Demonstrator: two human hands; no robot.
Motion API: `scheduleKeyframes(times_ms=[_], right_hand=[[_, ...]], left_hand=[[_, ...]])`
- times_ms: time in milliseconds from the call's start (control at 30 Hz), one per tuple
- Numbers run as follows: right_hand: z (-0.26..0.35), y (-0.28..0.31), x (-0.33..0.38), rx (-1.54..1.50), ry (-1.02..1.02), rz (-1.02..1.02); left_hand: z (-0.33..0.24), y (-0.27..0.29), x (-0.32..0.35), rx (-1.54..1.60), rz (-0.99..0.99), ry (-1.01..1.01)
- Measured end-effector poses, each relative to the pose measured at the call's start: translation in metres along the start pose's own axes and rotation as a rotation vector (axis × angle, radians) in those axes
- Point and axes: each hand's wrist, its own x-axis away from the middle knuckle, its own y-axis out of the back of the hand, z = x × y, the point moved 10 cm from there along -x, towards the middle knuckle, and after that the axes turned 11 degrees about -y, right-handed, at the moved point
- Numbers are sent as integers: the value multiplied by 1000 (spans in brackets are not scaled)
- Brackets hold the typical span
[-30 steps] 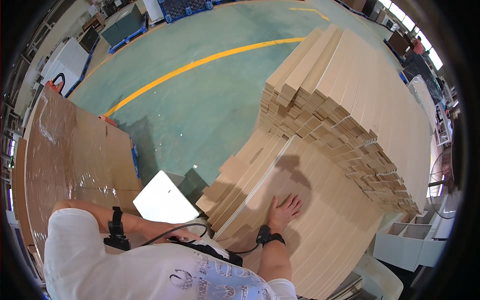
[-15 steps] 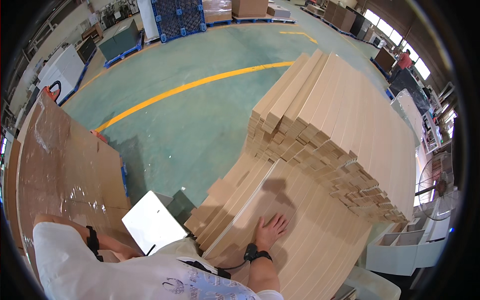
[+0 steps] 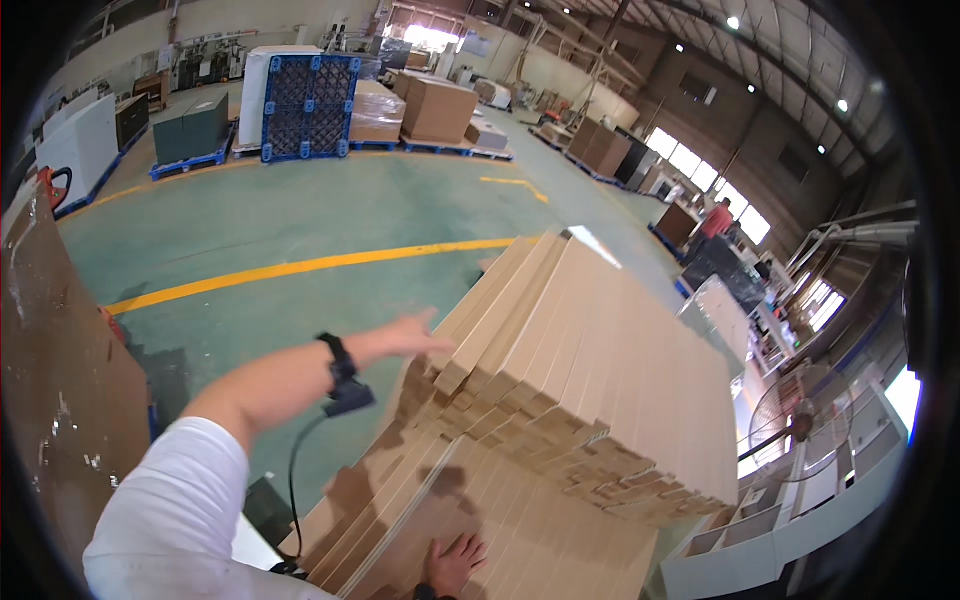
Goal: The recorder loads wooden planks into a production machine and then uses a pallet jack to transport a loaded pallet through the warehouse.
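Observation:
Long beige boards lie side by side in a tall far stack point(image 3: 600, 350) and on a lower near stack point(image 3: 520, 510). My left hand point(image 3: 412, 335) reaches out over the left side of the tall stack, close to its outermost boards. It is smeared by motion, but its fingers look stretched and apart, with nothing seen in them. Whether it touches a board I cannot tell. My right hand point(image 3: 455, 565) lies flat, fingers spread, on top of the lower stack. A thin pale edge runs along a board left of it. Both wrists wear black straps, the left one with a small box and cable.
A film-wrapped brown stack point(image 3: 70, 400) stands at the left. A standing fan point(image 3: 800, 425) and white open cabinets point(image 3: 780, 535) are at the right. A yellow line point(image 3: 320, 264) crosses the green floor. Farther off are a blue pallet point(image 3: 308, 105) and a person in red point(image 3: 716, 220).
My left arm has swung up from beside my body and reached forward to the tall stack. The view has tilted up. My right hand stays flat on the lower boards.

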Motion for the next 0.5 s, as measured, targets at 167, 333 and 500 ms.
scheduleKeyframes(times_ms=[167,333,500], right_hand=[[2,-9,3,-36,-53,137],[6,-9,-10,-37,-24,137],[11,0,-11,-60,-8,151]], left_hand=[[-77,-72,-31,-349,364,-266],[-72,-64,-44,-348,405,-329],[-18,-61,-71,-63,376,-384]])
